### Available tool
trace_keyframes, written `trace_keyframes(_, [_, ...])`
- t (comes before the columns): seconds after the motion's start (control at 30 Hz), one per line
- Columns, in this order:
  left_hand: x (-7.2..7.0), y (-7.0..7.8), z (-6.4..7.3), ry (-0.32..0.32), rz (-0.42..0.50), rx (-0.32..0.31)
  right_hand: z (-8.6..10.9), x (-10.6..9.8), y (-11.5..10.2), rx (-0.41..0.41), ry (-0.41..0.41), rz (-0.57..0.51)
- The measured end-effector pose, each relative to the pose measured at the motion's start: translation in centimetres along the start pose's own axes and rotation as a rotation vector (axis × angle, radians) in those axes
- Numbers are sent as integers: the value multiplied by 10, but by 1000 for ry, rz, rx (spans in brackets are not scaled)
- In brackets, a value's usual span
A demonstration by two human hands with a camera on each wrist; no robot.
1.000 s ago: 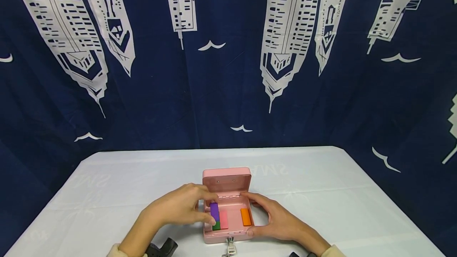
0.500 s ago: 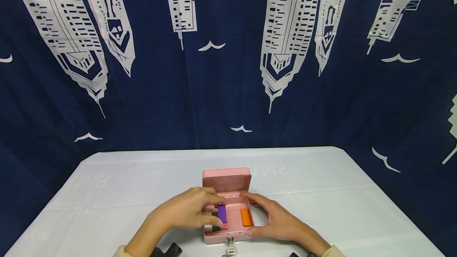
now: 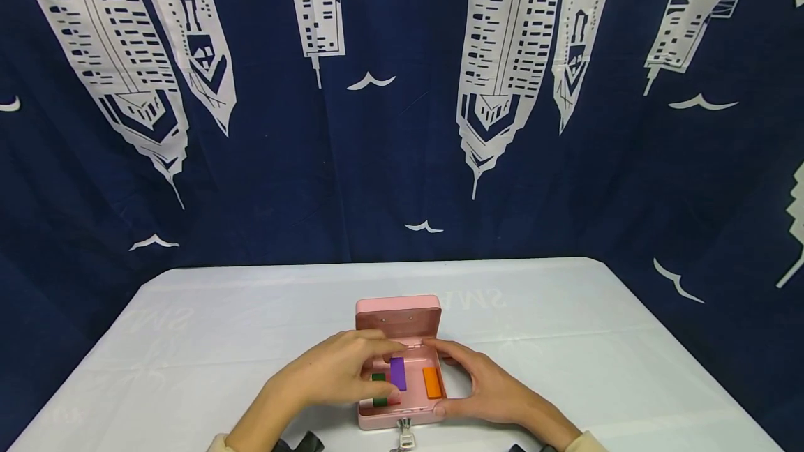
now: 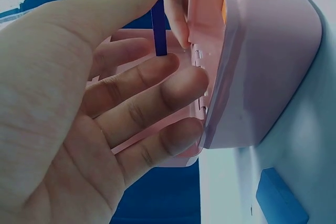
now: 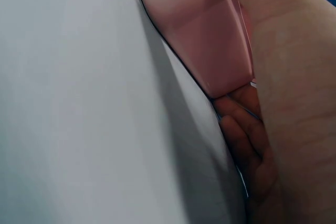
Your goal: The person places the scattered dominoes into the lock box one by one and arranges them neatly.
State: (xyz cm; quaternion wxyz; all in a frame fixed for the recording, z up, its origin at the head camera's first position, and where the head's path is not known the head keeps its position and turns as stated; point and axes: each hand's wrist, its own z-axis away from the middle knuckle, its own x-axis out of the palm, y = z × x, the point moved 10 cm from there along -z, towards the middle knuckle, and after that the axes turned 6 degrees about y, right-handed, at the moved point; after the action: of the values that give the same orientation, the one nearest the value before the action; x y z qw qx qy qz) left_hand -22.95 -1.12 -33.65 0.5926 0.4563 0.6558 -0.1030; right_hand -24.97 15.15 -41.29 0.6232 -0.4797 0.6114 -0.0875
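A pink metal box (image 3: 414,407) stands on the table with its lid (image 3: 398,312) raised at the back. My left hand (image 3: 342,372) reaches over the box's left side and pinches a flat purple block (image 3: 398,374) by its ends, between thumb and fingertip. In the left wrist view the purple block (image 4: 159,30) appears edge-on. Inside the box, a green block (image 3: 380,389) and a pink block (image 3: 393,399) lie at the left, partly covered by my left hand and the purple block. An orange block (image 3: 431,383) lies at the right. My right hand (image 3: 480,386) grips the box's right side, thumb at the front corner.
A metal latch (image 3: 405,432) hangs from the box's front. On the white-covered table (image 3: 597,347), a blue block (image 4: 281,198) lies beside the box in the left wrist view. A dark blue printed curtain (image 3: 389,159) hangs behind the table.
My left hand has lifted the purple block off the green one and carried it right, across the pink block toward the box's middle. My right hand has stayed on the box.
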Motion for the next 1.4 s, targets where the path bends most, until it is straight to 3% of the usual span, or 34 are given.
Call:
trace_keyframes(0.37, [5,1,-3,18,-17,2,0,1,3,31,-5,24])
trace_keyframes(0.67, [8,2,-5,43,-15,-12,-1,0,1,1,8,28])
trace_keyframes(1.1, [17,6,-8,72,-93,1,1,-1,-1,-29,19,55])
trace_keyframes(1.4, [24,5,-9,82,-65,-15,1,-1,1,-10,25,45])
